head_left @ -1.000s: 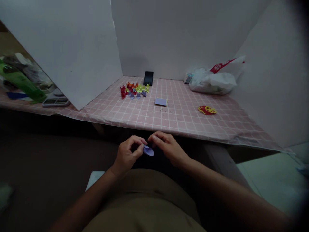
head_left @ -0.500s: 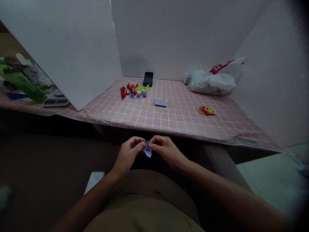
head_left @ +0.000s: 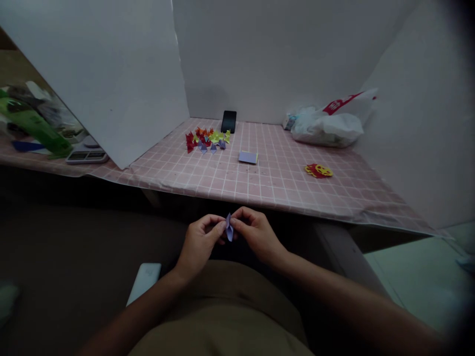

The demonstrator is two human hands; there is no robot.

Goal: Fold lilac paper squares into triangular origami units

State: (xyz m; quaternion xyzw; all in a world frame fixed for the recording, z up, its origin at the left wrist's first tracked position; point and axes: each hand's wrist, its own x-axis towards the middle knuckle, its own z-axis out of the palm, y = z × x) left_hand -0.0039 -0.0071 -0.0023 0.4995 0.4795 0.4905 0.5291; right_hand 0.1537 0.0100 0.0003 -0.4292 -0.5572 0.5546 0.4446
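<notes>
Your left hand (head_left: 198, 242) and right hand (head_left: 260, 236) pinch folded purple paper (head_left: 229, 231), lower center. Its length runs up-frame between them.

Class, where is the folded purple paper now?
The folded purple paper is just below centre in the head view, held between the left hand and right hand, appearing below the table's near edge.

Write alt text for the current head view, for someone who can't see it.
A left hand and a right hand pinch a folded purple paper in front of a pink checked table. On it are colorful paper figures, a small paper stack, a dark phone-like device and a white plastic bag.
</notes>
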